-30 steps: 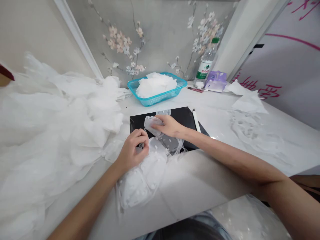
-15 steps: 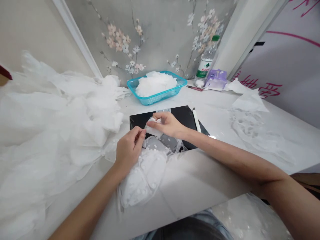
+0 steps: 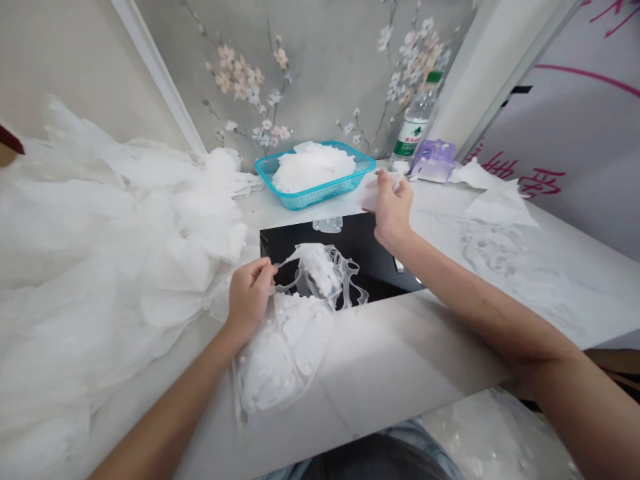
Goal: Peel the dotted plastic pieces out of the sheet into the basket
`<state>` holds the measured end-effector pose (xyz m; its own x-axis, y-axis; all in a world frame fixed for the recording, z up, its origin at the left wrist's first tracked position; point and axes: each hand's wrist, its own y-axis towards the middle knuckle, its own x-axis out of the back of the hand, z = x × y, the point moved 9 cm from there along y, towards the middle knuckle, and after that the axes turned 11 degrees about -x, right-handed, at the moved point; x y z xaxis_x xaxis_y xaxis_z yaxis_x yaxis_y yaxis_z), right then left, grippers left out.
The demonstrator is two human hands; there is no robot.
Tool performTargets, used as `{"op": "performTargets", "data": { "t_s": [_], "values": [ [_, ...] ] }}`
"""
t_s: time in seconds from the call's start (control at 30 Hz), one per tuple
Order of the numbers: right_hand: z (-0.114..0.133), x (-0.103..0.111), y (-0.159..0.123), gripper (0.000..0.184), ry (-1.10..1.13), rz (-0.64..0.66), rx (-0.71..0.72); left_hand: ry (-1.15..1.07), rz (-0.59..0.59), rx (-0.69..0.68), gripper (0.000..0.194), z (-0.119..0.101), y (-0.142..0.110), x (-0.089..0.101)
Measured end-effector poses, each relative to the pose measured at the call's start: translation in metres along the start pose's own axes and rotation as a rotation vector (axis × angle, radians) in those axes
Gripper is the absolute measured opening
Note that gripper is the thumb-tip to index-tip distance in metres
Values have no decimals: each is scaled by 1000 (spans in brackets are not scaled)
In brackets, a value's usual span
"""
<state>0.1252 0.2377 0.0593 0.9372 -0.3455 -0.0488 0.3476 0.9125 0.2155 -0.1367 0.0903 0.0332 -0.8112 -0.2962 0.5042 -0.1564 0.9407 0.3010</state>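
Observation:
My left hand [image 3: 249, 293] is closed in a pinch on the edge of a sheer white fabric strip [image 3: 287, 333] with cut-out shapes, which lies across a black mat [image 3: 373, 250] and the white table. My right hand [image 3: 393, 203] is raised above the far edge of the mat, fingers closed on a small white fabric piece [image 3: 371, 195]. A loose offcut loop of the strip [image 3: 320, 270] curls on the mat between my hands.
A turquoise basket [image 3: 315, 175] heaped with white pieces stands behind the mat. A big pile of white tulle [image 3: 110, 233] fills the left. A water bottle [image 3: 415, 127], a purple pack [image 3: 434, 160], white sheets [image 3: 495, 200] and a white pen [image 3: 397, 263] lie to the right.
My right hand has pulled a white piece off the strip and lifted it up and to the right, towards the basket. My left hand stays pinching the strip, which has sprung up into a loop.

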Motion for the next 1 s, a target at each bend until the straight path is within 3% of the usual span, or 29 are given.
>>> {"op": "performTargets", "data": {
  "t_s": [0.07, 0.1, 0.17, 0.23, 0.33, 0.4, 0.47, 0.53, 0.67, 0.83, 1.0],
  "values": [
    [14, 3, -1, 18, -278, -40, 183, -117, -28, 53, 30, 8, 3, 0],
    [17, -6, -4, 15, -460, 21, 254, -142, -20, 75, 30, 11, 4, -1],
    [4, -39, -18, 16, -827, 338, 312, -145, 17, 101, 31, 13, 5, -5],
    [-14, -59, -37, 18, -1053, 609, 295, -155, 46, 114, 34, 12, 4, -9],
    [4, -73, -60, 22, -967, 735, 414, -272, 23, 122, 36, 9, 2, -11],
    [22, -81, -83, 22, -765, 934, 496, -356, -38, 118, 39, 10, 3, -9],
    [25, -87, -106, 21, -664, 1190, 447, -385, -88, 142, 41, 15, 3, -6],
    [17, -90, -119, 19, -699, 1329, 384, -341, -96, 184, 39, 21, 3, -5],
    [7, -93, -131, 30, -773, 1334, 479, -231, -53, 175, 34, 19, 4, -6],
    [6, -96, -137, 18, -890, 1166, 635, -149, 158, 207, 34, 13, -2, -21],
    [24, -89, -133, 26, -995, 892, 715, -319, 73, 270, 54, 17, -5, -20]
  ]
}}
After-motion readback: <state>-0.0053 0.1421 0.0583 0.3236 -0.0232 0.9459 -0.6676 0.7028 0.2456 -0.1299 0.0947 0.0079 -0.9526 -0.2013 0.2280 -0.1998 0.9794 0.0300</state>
